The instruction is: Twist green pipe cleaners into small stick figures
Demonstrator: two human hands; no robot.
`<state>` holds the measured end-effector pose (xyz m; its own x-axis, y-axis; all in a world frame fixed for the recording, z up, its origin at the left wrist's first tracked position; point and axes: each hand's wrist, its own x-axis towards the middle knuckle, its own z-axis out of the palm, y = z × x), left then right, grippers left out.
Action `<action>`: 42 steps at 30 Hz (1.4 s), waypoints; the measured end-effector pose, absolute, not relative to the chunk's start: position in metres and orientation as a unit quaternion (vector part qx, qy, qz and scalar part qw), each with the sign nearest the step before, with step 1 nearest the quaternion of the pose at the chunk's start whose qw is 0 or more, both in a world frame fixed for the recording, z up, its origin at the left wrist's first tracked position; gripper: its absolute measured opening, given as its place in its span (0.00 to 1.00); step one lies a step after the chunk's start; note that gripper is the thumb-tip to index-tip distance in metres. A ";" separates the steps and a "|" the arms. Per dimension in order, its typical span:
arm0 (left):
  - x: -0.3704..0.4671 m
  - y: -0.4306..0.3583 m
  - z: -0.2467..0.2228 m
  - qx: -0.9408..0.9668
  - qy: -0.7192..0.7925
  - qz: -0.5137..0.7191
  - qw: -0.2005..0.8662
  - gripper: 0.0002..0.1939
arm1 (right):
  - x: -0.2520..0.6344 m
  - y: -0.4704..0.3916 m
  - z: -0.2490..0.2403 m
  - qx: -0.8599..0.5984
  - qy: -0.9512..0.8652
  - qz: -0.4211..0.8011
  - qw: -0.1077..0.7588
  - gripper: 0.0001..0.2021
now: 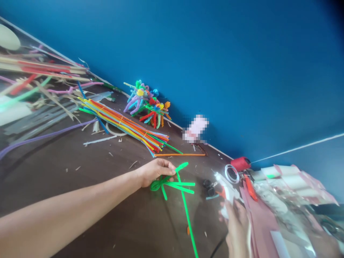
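Bright green pipe cleaners (pixel 179 185) are pinched in my left hand (pixel 159 171), near the middle of the view. Several loose ends stick out to the right, a coiled part sits under the fingers, and one long stem hangs toward the bottom edge. My right hand (pixel 236 218) is wrapped round the handle of a white glue gun (pixel 227 188), its nozzle pointing up and left. A gap separates the glue gun from the green pipe cleaners. A dark cord runs down from near the right hand.
A bundle of colourful pipe cleaners (pixel 120 122) lies beyond my left hand. Finished-looking pipe cleaner figures (pixel 154 116) stand by the blue wall (pixel 201 53). To the right are a red roll (pixel 240 163), a white ring (pixel 232 174), pink sheets (pixel 262 222) and plastic-wrapped packs. Scraps litter the left.
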<state>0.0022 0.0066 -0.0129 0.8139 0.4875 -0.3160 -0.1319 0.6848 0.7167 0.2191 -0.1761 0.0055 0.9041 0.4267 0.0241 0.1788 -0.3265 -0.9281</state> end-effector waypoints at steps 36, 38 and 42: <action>0.007 -0.002 -0.010 0.409 0.262 0.192 0.853 0.12 | 0.142 -0.089 0.004 -0.537 -0.469 0.471 0.519 0.08; 0.007 -0.002 -0.009 0.407 0.276 0.191 0.850 0.12 | 0.142 -0.089 0.004 -0.532 -0.476 0.467 0.522 0.07; 0.006 -0.001 -0.010 0.415 0.288 0.186 0.843 0.12 | 0.143 -0.088 0.003 -0.522 -0.480 0.466 0.529 0.07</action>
<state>0.0064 -0.0012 -0.0099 0.7654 0.5524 -0.3302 -0.0745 0.5856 0.8071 0.1427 -0.0877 0.0026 0.1041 0.9943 0.0210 0.0073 0.0204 -0.9998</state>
